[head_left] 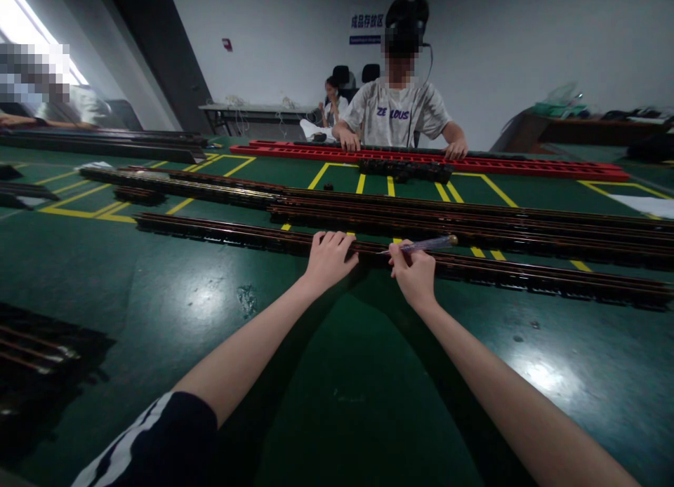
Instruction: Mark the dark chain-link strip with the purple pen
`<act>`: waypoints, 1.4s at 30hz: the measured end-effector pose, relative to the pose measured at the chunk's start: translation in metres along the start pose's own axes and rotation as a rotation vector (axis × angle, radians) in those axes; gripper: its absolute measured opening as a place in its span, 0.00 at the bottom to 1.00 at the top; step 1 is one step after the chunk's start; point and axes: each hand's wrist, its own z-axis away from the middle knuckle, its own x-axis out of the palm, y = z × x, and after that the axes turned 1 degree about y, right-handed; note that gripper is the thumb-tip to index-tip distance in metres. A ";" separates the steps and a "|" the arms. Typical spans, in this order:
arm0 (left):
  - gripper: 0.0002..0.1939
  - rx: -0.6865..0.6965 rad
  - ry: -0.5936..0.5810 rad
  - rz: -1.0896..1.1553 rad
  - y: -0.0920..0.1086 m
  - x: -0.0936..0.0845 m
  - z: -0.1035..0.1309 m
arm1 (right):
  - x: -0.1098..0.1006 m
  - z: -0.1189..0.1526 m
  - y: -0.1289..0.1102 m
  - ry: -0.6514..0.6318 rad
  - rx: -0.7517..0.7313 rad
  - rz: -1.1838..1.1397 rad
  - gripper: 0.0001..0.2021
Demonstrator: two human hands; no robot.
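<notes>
A long dark rail with copper-coloured strips point(232, 236) lies across the green table in front of me. My left hand point(328, 261) is laid over its middle, fingers bent across the far side and thumb on the near side, steadying it. Just to the right, my right hand point(414, 273) is closed around a screwdriver point(429, 243) with a translucent purplish handle. Its thin shaft points left, with the tip at the rail between my hands. Whether the tip touches a screw is too small to tell.
More dark rails point(474, 224) lie just beyond, and another bundle point(39, 350) sits near left. Across the green table point(184, 332), marked with yellow lines, a co-worker point(401, 111) has both hands on a long red frame point(552, 168). Other people sit farther back and at left.
</notes>
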 end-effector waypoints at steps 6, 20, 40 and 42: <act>0.16 -0.004 -0.005 -0.007 0.000 0.001 0.000 | 0.000 0.000 0.000 0.000 -0.003 0.005 0.18; 0.16 -0.004 -0.003 -0.020 0.000 0.002 0.000 | 0.000 -0.001 0.000 0.010 0.003 0.010 0.18; 0.16 0.001 0.000 -0.015 0.000 0.001 0.001 | 0.001 0.000 -0.001 0.024 0.031 -0.031 0.19; 0.16 0.008 0.009 -0.019 0.000 0.002 0.001 | 0.001 0.000 0.000 0.018 0.027 -0.029 0.19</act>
